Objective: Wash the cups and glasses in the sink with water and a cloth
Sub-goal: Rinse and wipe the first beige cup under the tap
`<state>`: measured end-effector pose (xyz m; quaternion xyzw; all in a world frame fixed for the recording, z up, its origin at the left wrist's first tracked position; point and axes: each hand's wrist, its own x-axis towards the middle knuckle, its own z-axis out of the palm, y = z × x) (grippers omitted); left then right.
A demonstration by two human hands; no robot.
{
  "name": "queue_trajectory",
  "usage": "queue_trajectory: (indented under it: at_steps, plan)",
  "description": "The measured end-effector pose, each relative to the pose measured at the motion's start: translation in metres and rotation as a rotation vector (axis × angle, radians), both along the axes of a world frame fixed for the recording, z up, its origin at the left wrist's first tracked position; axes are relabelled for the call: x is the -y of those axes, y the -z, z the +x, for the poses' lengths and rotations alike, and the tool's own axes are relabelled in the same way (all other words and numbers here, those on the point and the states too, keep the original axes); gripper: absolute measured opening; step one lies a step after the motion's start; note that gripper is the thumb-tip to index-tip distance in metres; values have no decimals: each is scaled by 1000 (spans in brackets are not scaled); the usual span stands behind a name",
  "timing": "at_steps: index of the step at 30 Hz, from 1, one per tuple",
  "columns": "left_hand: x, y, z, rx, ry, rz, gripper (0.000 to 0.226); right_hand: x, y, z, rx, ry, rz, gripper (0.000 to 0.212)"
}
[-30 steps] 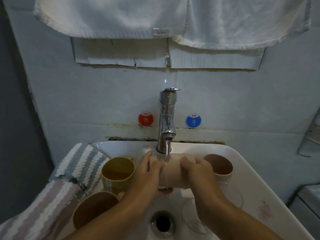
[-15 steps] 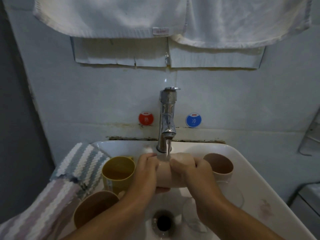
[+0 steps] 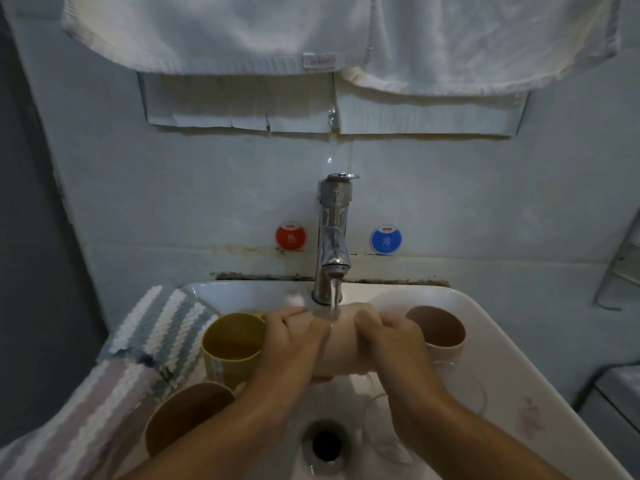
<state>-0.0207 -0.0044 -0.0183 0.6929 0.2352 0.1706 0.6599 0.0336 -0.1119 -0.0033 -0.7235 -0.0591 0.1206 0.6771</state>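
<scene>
Both hands wrapped round a pale pink cup (image 3: 341, 344) lying sideways under the running faucet (image 3: 333, 237) — left hand (image 3: 291, 344) gripping one end, right hand (image 3: 391, 344) the other, over the white sink (image 3: 485, 348). Yellow mug (image 3: 232, 344) and brown cup (image 3: 188, 415) to the left beside the striped cloth (image 3: 138, 355); pink cup (image 3: 437, 329) and clear glasses (image 3: 384, 431) to the right.

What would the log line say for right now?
step: rinsing | held: pink cup sideways under tap | left hand grips | right hand grips | water: running
</scene>
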Motion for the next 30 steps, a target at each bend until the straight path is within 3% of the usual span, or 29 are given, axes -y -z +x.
queue_trajectory:
  at_steps: [11, 15, 19, 25, 28, 30]
  plan:
    - [3, -3, 6, 29, -144, -146, 21, 2, -4, -3, 9, -43, 4, 18]
    - [3, 1, 7, 35, -151, -20, 21, 2, -2, 0, 15, -65, -28, 11]
    - [3, 1, 4, 1, -84, 117, 32, 1, -4, -2, 39, -79, -81, 26]
    - [8, 4, 1, -1, -27, 90, 35, 4, 3, 3, 9, -29, 48, 5]
    - [10, 5, 4, 10, -45, 130, 31, 2, 3, 6, 11, 7, 55, 18]
    - [10, 6, 5, 29, -54, 121, 32, 2, 4, 6, 17, 0, 54, 8]
